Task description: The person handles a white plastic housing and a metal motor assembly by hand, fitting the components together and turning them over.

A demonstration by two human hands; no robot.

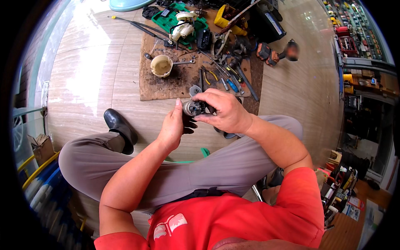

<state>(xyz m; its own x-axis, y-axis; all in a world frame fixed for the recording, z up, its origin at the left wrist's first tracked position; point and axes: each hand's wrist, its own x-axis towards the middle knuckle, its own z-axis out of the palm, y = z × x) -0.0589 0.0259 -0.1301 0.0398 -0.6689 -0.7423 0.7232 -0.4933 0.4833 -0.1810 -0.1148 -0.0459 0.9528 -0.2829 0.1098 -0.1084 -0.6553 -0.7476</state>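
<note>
A round metal part [193, 108] with a silvery rim and a dark, slotted face is held between both hands above my lap. My left hand [170, 126] is closed around its left side and underside, with blackened fingertips below it. From the right, my right hand [228, 111] grips the part with thumb and fingers. The exact kind of part cannot be made out. Just beyond it, a small grey round piece [194, 90] lies at the near edge of a stained brown board [149, 89].
On the board stand a cream cup [161, 66], a wrench [184, 62], yellow-handled pliers [211, 74] and a blue-handled screwdriver [232, 85]. An orange-and-black cordless tool [268, 54] rests on the floor to the right. Farther back are a green case [162, 21] and a yellow container [227, 18].
</note>
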